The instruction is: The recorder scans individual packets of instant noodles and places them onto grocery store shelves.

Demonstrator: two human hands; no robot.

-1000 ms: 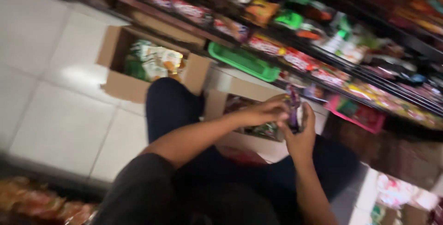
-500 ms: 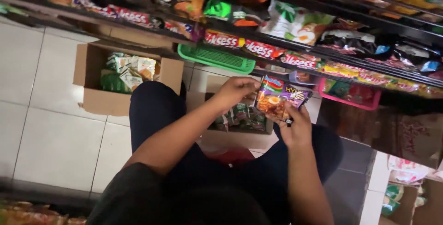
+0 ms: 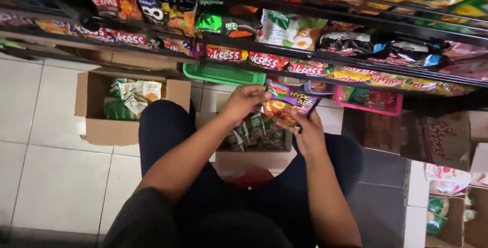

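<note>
cardboard box [image 3: 252, 157] under both-hands-held purple noodle packet [image 3: 286, 106]

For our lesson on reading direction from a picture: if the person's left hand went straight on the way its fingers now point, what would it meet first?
The left hand points right, onto the purple noodle packet it already grips with the right hand. That packet comes first; the shelf edge lies beyond, though depth is unclear.
</note>
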